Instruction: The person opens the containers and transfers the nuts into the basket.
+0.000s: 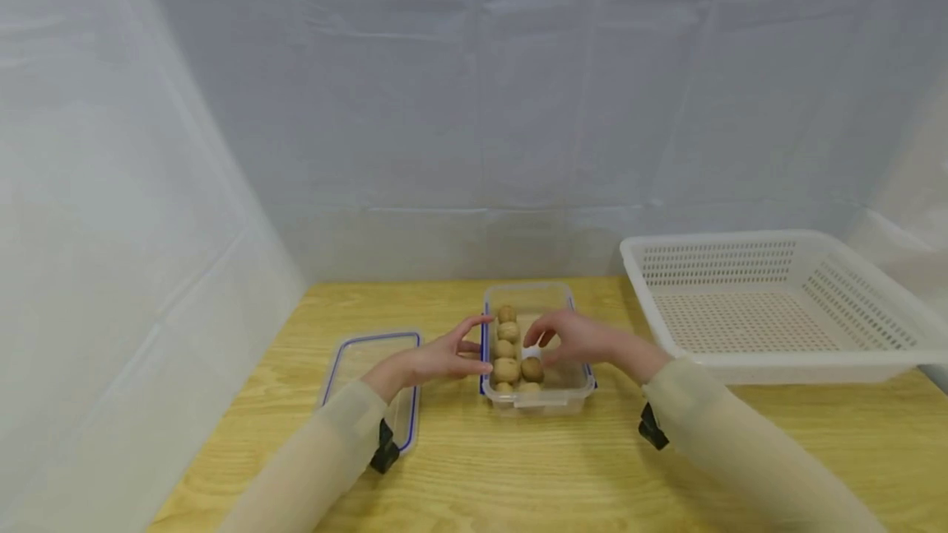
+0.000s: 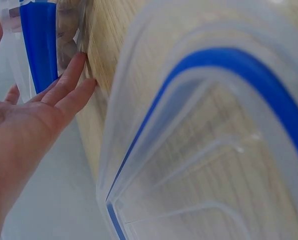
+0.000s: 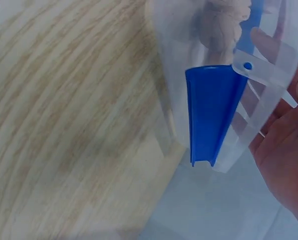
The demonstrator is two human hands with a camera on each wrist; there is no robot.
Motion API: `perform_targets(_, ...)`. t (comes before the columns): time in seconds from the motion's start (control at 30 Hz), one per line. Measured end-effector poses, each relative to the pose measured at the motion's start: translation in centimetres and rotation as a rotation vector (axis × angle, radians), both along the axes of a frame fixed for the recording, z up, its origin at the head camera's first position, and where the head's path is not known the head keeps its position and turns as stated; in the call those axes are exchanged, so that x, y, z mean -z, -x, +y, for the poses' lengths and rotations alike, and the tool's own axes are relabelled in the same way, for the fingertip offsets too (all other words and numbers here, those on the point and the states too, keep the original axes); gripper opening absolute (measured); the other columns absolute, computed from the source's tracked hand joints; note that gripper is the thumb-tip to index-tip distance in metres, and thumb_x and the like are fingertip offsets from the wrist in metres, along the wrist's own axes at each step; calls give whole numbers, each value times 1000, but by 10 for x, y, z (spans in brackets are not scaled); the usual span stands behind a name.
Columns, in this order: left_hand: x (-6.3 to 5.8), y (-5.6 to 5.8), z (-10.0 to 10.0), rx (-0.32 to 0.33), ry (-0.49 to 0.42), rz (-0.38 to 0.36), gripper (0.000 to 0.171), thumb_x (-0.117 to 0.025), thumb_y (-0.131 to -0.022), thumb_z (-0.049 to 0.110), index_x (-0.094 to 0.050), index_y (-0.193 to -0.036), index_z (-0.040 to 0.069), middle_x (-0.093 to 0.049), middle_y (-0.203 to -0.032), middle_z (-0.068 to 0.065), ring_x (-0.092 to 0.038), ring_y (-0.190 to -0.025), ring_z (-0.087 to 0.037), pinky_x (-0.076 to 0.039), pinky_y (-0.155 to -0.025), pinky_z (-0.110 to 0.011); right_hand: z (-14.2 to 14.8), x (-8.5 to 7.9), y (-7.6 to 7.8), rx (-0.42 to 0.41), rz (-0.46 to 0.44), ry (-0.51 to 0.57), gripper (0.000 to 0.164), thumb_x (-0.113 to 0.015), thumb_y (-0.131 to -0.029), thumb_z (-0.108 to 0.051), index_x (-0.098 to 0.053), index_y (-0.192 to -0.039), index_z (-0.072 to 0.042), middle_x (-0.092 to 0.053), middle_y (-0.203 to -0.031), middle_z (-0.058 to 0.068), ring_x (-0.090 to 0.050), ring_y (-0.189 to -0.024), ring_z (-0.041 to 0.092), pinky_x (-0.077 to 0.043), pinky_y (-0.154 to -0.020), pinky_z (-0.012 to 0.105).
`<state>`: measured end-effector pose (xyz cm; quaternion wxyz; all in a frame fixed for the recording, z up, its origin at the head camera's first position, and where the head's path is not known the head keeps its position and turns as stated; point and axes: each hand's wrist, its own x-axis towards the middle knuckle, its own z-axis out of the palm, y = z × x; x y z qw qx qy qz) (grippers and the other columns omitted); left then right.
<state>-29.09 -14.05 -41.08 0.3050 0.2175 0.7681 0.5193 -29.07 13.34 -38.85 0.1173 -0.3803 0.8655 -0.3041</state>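
A clear plastic food container (image 1: 548,403) with blue clips stands on the wooden table, with several walnuts (image 1: 507,369) lined up along its left side. My left hand (image 1: 443,354) spreads its fingers along the container's left wall, fingertips right at the blue clip (image 2: 41,47). From the right, my right hand (image 1: 580,337) reaches over the rim with bent fingers. Its fingertips are down inside, close around a small white thing (image 1: 530,351) and a walnut (image 1: 532,368). I cannot tell whether they grip either one. The right side's blue clip (image 3: 213,112) hangs down.
A clear lid (image 1: 374,344) with a blue seal lies on the table left of the container, partly under my left forearm. At the right stands a large white perforated basket (image 1: 763,368). White sheeting (image 1: 474,105) hangs behind the wooden table (image 1: 489,475) and at its sides.
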Motion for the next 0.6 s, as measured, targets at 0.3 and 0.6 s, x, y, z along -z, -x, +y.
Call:
perform_targets(0.3,3,0,0,4,-11,-2,85,-68,-93,20,-12,-156,24,-31,-147,-29,-37,-134,-39,-33,-104,-57,-7,10,1,9,47,-90,25,-75,-82,-4,-69,-105,-5,-66,-104,4,-62,-97,26,-50,-85,39)
perform_targets(0.6,3,1,0,4,-20,-13,86,-68,-93,20,-11,-156,24,-30,-148,-28,-35,-134,-39,-32,-105,-58,-13,18,0,59,159,-242,28,-75,-80,-11,-72,-107,-16,-68,-104,-5,-62,-93,17,-51,-79,33)
